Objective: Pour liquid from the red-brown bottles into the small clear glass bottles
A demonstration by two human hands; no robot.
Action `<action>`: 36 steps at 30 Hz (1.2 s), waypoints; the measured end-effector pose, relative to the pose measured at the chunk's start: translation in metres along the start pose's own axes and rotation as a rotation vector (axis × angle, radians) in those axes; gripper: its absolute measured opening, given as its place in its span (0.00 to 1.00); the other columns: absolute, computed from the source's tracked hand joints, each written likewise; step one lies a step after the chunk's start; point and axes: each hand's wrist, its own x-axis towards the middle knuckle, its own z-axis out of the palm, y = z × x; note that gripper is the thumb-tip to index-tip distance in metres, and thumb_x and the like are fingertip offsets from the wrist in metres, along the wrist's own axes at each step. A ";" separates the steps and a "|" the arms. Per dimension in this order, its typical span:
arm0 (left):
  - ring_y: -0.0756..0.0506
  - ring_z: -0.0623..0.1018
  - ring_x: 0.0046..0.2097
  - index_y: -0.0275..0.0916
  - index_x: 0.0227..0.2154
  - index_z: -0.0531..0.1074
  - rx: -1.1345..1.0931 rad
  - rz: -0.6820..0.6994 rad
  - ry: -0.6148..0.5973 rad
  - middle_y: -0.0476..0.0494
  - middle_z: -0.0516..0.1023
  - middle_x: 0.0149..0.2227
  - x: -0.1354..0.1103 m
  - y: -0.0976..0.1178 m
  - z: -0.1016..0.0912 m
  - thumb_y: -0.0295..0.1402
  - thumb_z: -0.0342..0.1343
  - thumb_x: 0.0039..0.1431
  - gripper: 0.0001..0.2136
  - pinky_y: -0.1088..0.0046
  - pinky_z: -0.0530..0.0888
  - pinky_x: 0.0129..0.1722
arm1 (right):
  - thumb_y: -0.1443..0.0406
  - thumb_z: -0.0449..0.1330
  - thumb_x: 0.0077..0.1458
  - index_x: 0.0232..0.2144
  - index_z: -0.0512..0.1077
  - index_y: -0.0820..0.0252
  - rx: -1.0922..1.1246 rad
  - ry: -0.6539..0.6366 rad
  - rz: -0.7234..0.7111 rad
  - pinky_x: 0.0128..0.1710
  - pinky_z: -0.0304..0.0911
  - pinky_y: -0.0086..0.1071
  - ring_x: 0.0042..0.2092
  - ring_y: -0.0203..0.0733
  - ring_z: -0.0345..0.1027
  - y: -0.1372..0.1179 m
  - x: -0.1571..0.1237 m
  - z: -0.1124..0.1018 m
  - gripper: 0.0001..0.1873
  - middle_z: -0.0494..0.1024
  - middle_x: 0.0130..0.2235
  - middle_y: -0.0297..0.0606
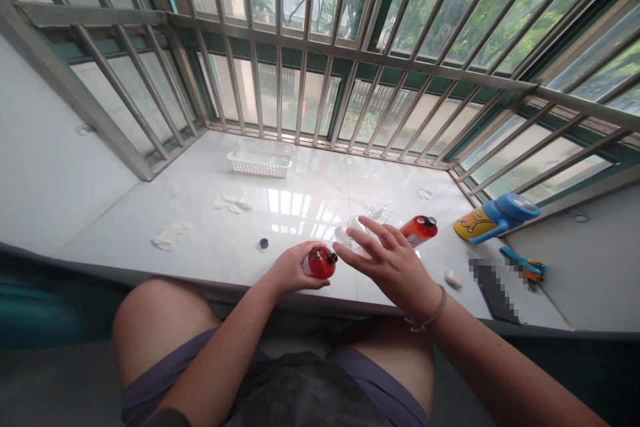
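My left hand (295, 271) is closed around a red-orange bottle (317, 263), tilted to the right with its narrow dark neck uncovered. A small black cap (263, 243) lies on the white ledge to the left of that hand. Fingers spread, my right hand (383, 253) hovers just right of the bottle's mouth and appears to hold nothing. Behind its fingertips sits a clear see-through object (344, 235), partly hidden, whose kind I cannot make out. Another red-orange bottle (421, 231), with a dark cap, is just beyond my right hand.
A white perforated basket (261, 167) stands near the barred window. Crumpled white pieces (170, 237) lie at left. To the right are a blue and yellow cup with a handle (493, 219), a small whitish case (454, 278), a dark flat object (493, 290) and a blue-orange item (525, 265).
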 end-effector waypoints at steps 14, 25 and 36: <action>0.32 0.81 0.59 0.44 0.60 0.75 0.000 -0.008 -0.004 0.38 0.82 0.60 0.000 0.000 -0.001 0.42 0.79 0.46 0.37 0.54 0.77 0.63 | 0.70 0.65 0.66 0.63 0.74 0.41 0.009 -0.030 -0.044 0.61 0.63 0.49 0.70 0.57 0.63 0.003 0.003 -0.002 0.27 0.79 0.61 0.38; 0.33 0.82 0.58 0.44 0.60 0.75 -0.006 0.001 0.003 0.39 0.82 0.59 0.000 -0.001 0.000 0.42 0.79 0.46 0.37 0.55 0.77 0.62 | 0.70 0.64 0.68 0.62 0.74 0.43 -0.007 -0.023 -0.071 0.60 0.63 0.49 0.68 0.58 0.65 0.006 0.007 -0.004 0.25 0.79 0.60 0.38; 0.32 0.81 0.59 0.44 0.60 0.75 -0.021 -0.008 0.003 0.39 0.82 0.60 0.000 -0.001 0.000 0.43 0.79 0.46 0.37 0.54 0.77 0.62 | 0.70 0.65 0.67 0.63 0.74 0.42 -0.006 -0.032 -0.084 0.61 0.63 0.48 0.68 0.57 0.65 0.007 0.010 -0.006 0.26 0.79 0.60 0.38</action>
